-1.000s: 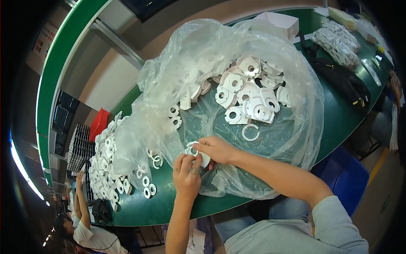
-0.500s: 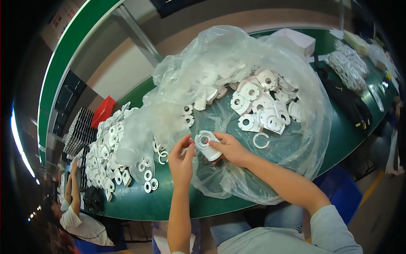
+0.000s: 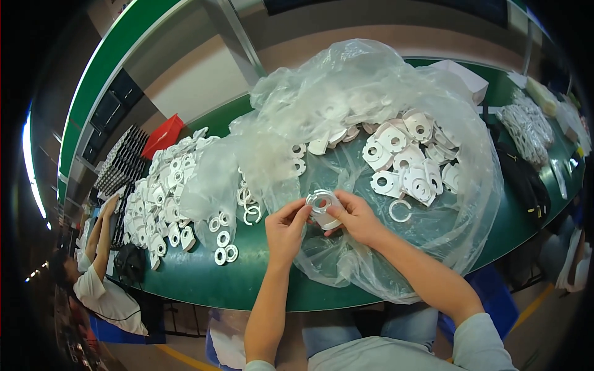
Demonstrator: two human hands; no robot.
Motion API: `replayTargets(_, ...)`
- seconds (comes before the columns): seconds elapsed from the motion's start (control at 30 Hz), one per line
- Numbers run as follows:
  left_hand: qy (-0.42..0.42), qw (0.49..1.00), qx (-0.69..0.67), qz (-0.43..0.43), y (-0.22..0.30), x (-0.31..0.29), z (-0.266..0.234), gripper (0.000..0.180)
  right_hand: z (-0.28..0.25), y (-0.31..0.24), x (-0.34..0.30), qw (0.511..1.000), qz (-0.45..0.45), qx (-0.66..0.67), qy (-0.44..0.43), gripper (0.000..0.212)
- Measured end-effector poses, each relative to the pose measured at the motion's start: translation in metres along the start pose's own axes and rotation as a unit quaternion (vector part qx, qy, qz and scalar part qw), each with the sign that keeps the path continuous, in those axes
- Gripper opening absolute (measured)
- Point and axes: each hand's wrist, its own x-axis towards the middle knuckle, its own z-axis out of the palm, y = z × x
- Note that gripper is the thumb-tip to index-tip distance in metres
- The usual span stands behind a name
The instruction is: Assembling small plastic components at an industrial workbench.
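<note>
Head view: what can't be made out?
White plastic part with a round hole: underside, head view, hidden by its upper face and the right hand.
White pieces behind the cloudy translucent plastic bag's film: outlines, head view, blurred by it.
Co-worker's bare hand, far left: whatever it touches, head view, too small.

The part [image 3: 327, 218] I hold is plain white, like the loose parts [image 3: 393, 137] and rings [image 3: 232, 259]. My worktop [image 3: 210, 287] is deep green; the bag [image 3: 371, 71] is clear, clouding to milky white. I see a red box [image 3: 163, 137], a blue bin [image 3: 500, 298], a stack [image 3: 122, 162] in repeating black and pale grey. My sleeve [image 3: 479, 346] is pale grey, my jeans [image 3: 408, 324] faded blue. The beam [image 3: 106, 63] is green, edged white; the floor stripe [image 3: 536, 306], yellow.
</note>
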Motion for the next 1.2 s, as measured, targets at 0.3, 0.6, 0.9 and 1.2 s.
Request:
replayTargets(0.3, 0.019, 1.0, 0.021, 0.003, 0.002, -0.003, 0.001, 0.017, 0.008, -0.003, -0.002, 1.0, 0.003, -0.016, 0.009, 0.022)
replayTargets(0.6, 0.01, 1.0, 0.023, -0.009, 0.002, -0.008, 0.003, 0.017, 0.007, -0.002, -0.002, 0.999, -0.006, -0.019, 0.034, 0.024)
replayTargets(0.9, -0.031, 0.992, 0.092, 0.081, 0.01, -0.006, -0.003, 0.024, 0.012, -0.008, -0.005, 0.989, -0.023, -0.141, 0.03, 0.023)
replayTargets(1.2, -0.026, 0.985, 0.139, 0.101, 0.013, -0.007, -0.004, 0.019, 0.012, -0.01, -0.006, 0.988, -0.014, -0.153, 0.011, 0.022)
